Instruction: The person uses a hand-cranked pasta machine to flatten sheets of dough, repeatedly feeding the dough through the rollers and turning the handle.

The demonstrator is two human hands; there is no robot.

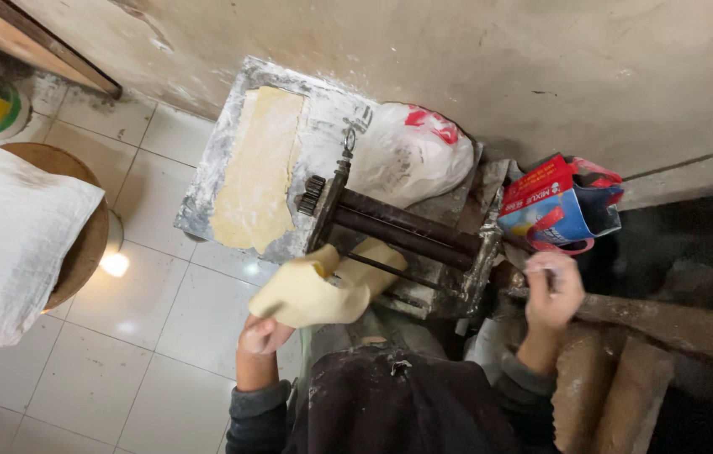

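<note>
1. Dark apron fabric point(407, 403) sits nearest the camera, dusted with flour, with both my sleeves running out from under it.
2. My left hand point(262, 336) is low at the front, palm up and fingers curled loosely under the near end of the dough sheet point(314, 290). It supports the sheet from below; it does not pinch it.
3. The dough sheet is pale yellow, thick and folded over on itself. Its far end lies against the front of the roller machine point(407, 231), just below the two dark rollers.
4. My right hand point(551, 290) is closed around the crank handle point(533, 273) on the machine's right side. The fingers are wrapped fully on the metal.
5. Step in hand, as I judge it: passing dough through the rollers, one hand cranking, the other taking the weight of the sheet.
6. Requirement for the next move: steady turning at the crank, with the left hand kept level so the sheet neither stretches nor tears at the rollers.
7. Beyond the rollers, a second flat dough strip point(257, 168) lies on a floured tray point(209, 181).
8. A white plastic bag point(411, 151) rests against the wall behind the machine; a red and blue carton point(554, 210) stands to its right.
9. A cloth-covered round stool point(79, 244) stands on the tiled floor, well apart on the left.
</note>
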